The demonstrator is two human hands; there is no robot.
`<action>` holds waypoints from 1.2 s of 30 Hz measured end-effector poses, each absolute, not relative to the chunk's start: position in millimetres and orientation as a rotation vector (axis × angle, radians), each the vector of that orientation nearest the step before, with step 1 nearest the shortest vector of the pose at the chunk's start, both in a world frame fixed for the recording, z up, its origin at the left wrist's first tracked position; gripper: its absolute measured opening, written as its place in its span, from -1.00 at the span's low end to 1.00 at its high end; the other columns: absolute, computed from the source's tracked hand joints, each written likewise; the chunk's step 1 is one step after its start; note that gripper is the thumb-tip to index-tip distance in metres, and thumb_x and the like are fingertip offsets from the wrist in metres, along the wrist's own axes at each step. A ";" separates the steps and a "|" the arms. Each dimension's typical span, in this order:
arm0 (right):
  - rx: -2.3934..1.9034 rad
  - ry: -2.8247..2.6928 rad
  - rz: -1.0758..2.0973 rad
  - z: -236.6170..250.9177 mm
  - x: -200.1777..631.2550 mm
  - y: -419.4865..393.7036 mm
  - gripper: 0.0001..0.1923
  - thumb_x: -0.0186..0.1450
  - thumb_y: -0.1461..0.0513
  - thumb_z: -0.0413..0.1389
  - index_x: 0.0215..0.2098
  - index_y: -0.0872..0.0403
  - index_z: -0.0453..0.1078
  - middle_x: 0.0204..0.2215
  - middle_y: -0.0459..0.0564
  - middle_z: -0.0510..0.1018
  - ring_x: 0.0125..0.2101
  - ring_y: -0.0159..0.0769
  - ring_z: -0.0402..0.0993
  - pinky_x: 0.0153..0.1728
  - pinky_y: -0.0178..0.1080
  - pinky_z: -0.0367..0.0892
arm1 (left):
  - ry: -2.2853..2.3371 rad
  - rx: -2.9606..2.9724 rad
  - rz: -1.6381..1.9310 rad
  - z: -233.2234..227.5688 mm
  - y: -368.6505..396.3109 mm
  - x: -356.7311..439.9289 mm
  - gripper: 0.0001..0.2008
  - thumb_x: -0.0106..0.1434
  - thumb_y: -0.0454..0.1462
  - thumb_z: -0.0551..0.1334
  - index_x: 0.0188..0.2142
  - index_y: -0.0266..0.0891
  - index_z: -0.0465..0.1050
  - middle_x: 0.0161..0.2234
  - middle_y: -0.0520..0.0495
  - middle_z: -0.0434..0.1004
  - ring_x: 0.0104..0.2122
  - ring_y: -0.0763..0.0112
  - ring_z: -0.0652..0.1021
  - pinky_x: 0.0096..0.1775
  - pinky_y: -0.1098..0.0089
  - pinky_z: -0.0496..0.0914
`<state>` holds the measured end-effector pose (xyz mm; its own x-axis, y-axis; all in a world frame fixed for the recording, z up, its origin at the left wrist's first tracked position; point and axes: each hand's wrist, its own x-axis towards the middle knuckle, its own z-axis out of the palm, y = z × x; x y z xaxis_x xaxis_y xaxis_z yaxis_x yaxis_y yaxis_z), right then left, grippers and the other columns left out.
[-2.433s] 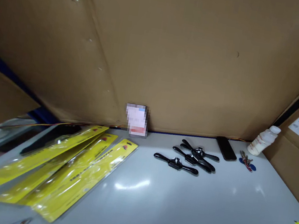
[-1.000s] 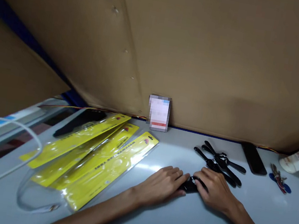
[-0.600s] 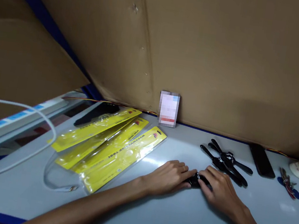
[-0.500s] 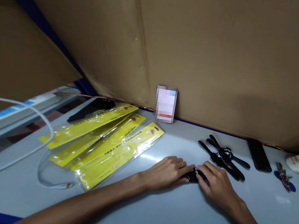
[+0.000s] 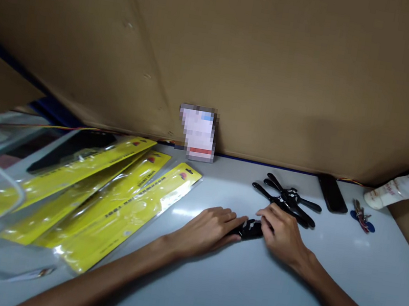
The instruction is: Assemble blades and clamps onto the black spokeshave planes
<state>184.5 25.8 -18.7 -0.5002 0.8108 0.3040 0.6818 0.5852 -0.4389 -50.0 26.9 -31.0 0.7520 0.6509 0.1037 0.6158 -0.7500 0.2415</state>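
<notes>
Your left hand (image 5: 212,227) is closed around one end of a black tool (image 5: 250,228), thumb below and fingers above. Your right hand (image 5: 282,233) curls over the other end, with its index finger bent above the tool's body. That handle is hidden under the hand, so you cannot tell how firmly it is gripped. The tool lies between your hands, at the table (image 5: 229,291) surface, its middle exposed.

Left of you, the front yellow pack (image 5: 132,219) reads "WOODWORKING TOOL", slightly blurred; count at least three packs, overlapping. The bottle (image 5: 400,190) carries reddish lettering too small to read, and the propped screen (image 5: 198,134) is pixelated.

Just beyond your right hand lie three more tools (image 5: 290,200), crossed over one another, judging by their six handle ends. Farther right are one phone (image 5: 332,194), lying flat, and one bunch of keys (image 5: 361,216) with two blue tags. One white cable (image 5: 3,173) loops over the packs' near ends.
</notes>
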 end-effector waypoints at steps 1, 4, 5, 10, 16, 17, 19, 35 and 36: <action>-1.214 -2.340 0.359 -18.8 184.3 25.8 -0.76 0.35 0.39 -0.02 -0.19 0.11 0.48 -0.31 -0.01 0.49 -0.32 -0.30 0.43 -0.27 -0.25 0.30 | 1.006 2.757 0.276 -31.1 26.8 -50.0 -0.63 0.46 -0.12 0.08 0.14 -0.26 0.35 -0.25 -0.13 0.57 -0.28 0.21 0.56 -0.27 0.22 0.43; -1.243 -2.380 0.319 -19.3 181.2 22.9 -0.77 0.33 0.40 -0.01 -0.28 0.11 0.49 -0.36 -0.02 0.49 -0.35 -0.30 0.42 -0.29 -0.25 0.30 | 1.010 2.769 0.298 -32.2 26.9 -49.8 -0.63 0.47 -0.11 0.07 0.14 -0.26 0.34 -0.26 -0.12 0.56 -0.29 0.22 0.56 -0.27 0.22 0.43; -1.227 -2.399 0.307 -19.1 179.8 21.5 -0.76 0.33 0.40 -0.01 -0.26 0.11 0.50 -0.34 -0.01 0.49 -0.33 -0.30 0.41 -0.29 -0.25 0.30 | 1.011 2.774 0.304 -32.7 27.0 -49.8 -0.63 0.47 -0.11 0.07 0.13 -0.26 0.34 -0.27 -0.11 0.56 -0.30 0.22 0.56 -0.27 0.23 0.43; -1.038 -2.526 0.304 -13.8 176.7 16.6 -0.72 0.31 0.41 0.03 -0.19 0.05 0.54 -0.22 0.01 0.49 -0.23 -0.28 0.39 -0.31 -0.27 0.28 | 1.004 2.779 0.319 -34.2 26.8 -49.5 -0.64 0.48 -0.10 0.04 0.10 -0.24 0.35 -0.29 -0.09 0.55 -0.32 0.23 0.55 -0.29 0.23 0.43; -1.048 -2.534 0.183 -13.2 184.1 20.8 -0.76 0.26 0.44 0.04 -0.39 0.10 0.52 -0.23 0.03 0.49 -0.26 -0.28 0.36 -0.37 -0.26 0.22 | 1.000 2.767 0.322 -35.7 27.3 -50.0 -0.63 0.48 -0.09 0.02 0.13 -0.23 0.33 -0.28 -0.09 0.54 -0.32 0.22 0.55 -0.29 0.22 0.44; -1.079 -2.528 0.163 -13.4 184.8 21.2 -0.76 0.27 0.44 0.04 -0.37 0.10 0.53 -0.23 0.03 0.48 -0.26 -0.28 0.36 -0.38 -0.26 0.21 | 0.998 2.769 0.330 -35.9 27.8 -50.0 -0.63 0.48 -0.09 0.02 0.12 -0.23 0.33 -0.29 -0.09 0.54 -0.32 0.22 0.55 -0.29 0.22 0.44; -1.106 -2.529 0.152 -13.2 185.0 21.3 -0.76 0.30 0.42 0.04 -0.27 0.09 0.54 -0.22 0.04 0.48 -0.26 -0.28 0.36 -0.38 -0.26 0.20 | 0.995 2.766 0.349 -36.2 28.5 -50.0 -0.64 0.48 -0.10 0.03 0.11 -0.23 0.34 -0.29 -0.09 0.54 -0.31 0.22 0.55 -0.29 0.22 0.44; -1.109 -2.604 0.158 -4.9 184.7 21.2 -0.72 0.29 0.44 0.02 -0.26 0.10 0.56 -0.15 0.08 0.46 -0.27 -0.28 0.35 -0.44 -0.27 0.14 | 1.011 2.752 0.318 -35.0 27.4 -50.6 -0.65 0.47 -0.11 0.04 0.12 -0.23 0.34 -0.27 -0.11 0.55 -0.31 0.22 0.55 -0.28 0.22 0.43; -1.090 -2.616 0.173 -4.7 184.8 21.3 -0.70 0.30 0.44 0.01 -0.24 0.09 0.56 -0.15 0.08 0.46 -0.28 -0.29 0.35 -0.44 -0.27 0.14 | 1.011 2.748 0.318 -35.4 27.5 -50.5 -0.65 0.47 -0.11 0.05 0.12 -0.22 0.35 -0.27 -0.11 0.55 -0.30 0.22 0.55 -0.28 0.22 0.43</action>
<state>184.8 21.3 -4.7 -0.6665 0.7096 0.2286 0.6733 0.7046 -0.2239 -50.5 27.5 -35.4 0.7434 0.6556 0.1325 0.6136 -0.7473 0.2550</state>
